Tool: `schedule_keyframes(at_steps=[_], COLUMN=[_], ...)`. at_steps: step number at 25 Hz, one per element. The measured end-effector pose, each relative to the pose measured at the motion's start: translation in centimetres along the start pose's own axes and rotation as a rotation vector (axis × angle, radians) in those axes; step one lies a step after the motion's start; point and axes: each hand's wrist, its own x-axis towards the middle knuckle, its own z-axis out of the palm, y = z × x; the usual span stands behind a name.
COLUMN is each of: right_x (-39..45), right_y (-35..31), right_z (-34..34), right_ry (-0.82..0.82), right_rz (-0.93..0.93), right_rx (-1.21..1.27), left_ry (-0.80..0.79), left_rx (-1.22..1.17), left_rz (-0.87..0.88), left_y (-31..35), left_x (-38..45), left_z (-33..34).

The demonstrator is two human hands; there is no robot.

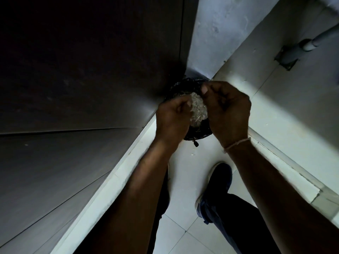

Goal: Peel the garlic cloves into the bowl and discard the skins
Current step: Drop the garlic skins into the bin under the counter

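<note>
Dark cabinet panels point(82, 88) fill the left of the view, and a pale tiled floor point(192, 226) runs between them and a light wall point(293, 88) with a grey pipe point(302, 44). At the far corner of the floor stands a bin lined with a black bag point(199, 135). One dark shoe point(216, 187) rests on the tiles. Both hands hover over the bin: the left hand point(172, 121) and the right hand point(227, 114) have curled fingers cupped round a pale clump of garlic skins point(199, 110) held between them, above the bin's mouth. A thin thread bracelet point(236, 143) circles the right wrist.
</note>
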Motion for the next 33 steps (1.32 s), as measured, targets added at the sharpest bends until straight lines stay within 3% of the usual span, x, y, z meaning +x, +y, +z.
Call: schedule_keyframes(at_steps=[2,3,6,10,13,17,18,20,22,25,27,29,33], right_x=[-1.0,-1.4,-1.6,-1.5,-2.3,-0.6,-0.3,-0.5,-1.1,-0.4,-0.4,-0.9,-0.9], right_y=[1.3,2.0,2.3,-0.7,-1.4,0.8,0.7,0.5,0.7,1.2,1.0,0.9,1.1], right_z=[0.2,0.2,0.2,1.4,1.2,-1.4,-1.3,-0.1,0.4,-1.1,-0.9,0.0,-0.4], right_ry=[-0.116,-0.163,-0.201,-0.101,-0.131,-0.194,-0.151,-0.084,-0.111,-0.041,-0.014,-0.104,-0.027], right_rz=[-0.106,-0.065,0.013,-0.222,-0.379,-0.156,-0.159,-0.342,-0.424,-0.254,-0.331,-0.432,-0.295], right_rx=[-0.326,-0.449,-0.551,-0.597,-0.555,-0.646,-0.658,-0.510,-0.414,-0.449,-0.475,-0.481,-0.443], left_ry=[-0.070,-0.085,-0.068,0.000,0.015,-0.049,-0.063,-0.068,-0.068,-0.081,-0.074,-0.050,-0.007], left_rx=[-0.471,-0.555,-0.569,-0.496,-0.612,-0.808,-0.814,-0.746,-0.690,-0.780,-0.763,-0.691,-0.706], left_rz=[-0.201,-0.229,-0.236,-0.201,-0.250,-0.311,-0.309,-0.313,-0.325,-0.340,-0.318,-0.309,-0.331], left_y=[0.6,0.7,1.0,1.1,1.6,1.9,1.8,1.5,1.3,1.2,1.1,1.0,0.9], left_x=[0.0,0.1,-0.2,-0.5,-0.2,0.1,0.2,0.1,0.1,0.1,0.3,0.3,0.6], left_z=[0.0,0.0,0.3,1.4,1.3,1.0,0.9,0.9,0.7,-0.2,-0.6,-0.6,-0.5])
